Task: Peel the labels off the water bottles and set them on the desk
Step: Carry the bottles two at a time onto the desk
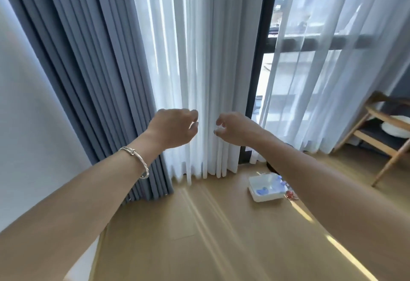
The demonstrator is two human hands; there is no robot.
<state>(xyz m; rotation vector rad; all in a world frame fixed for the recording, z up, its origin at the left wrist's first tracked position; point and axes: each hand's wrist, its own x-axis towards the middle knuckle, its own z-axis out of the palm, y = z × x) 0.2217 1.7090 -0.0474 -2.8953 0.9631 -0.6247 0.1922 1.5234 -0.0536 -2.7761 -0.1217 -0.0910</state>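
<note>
Both arms are stretched out in front of me at about chest height, in front of the curtains. My left hand [175,127], with a silver bangle on its wrist, holds nothing and its fingers are loosely curled and apart. My right hand [233,128] is a short gap to the right of it, also empty with curled fingers. On the wooden floor below the right forearm lies a white bin [265,188] with clear plastic bottles with blue caps [278,182] in it. A small red scrap [291,195] lies beside the bin. No desk is in view.
A grey curtain [88,69] hangs at the left and white sheer curtains [199,58] cover a dark-framed window. A wooden chair [386,134] with a white cushion stands at the right. The wooden floor [199,236] fills the foreground.
</note>
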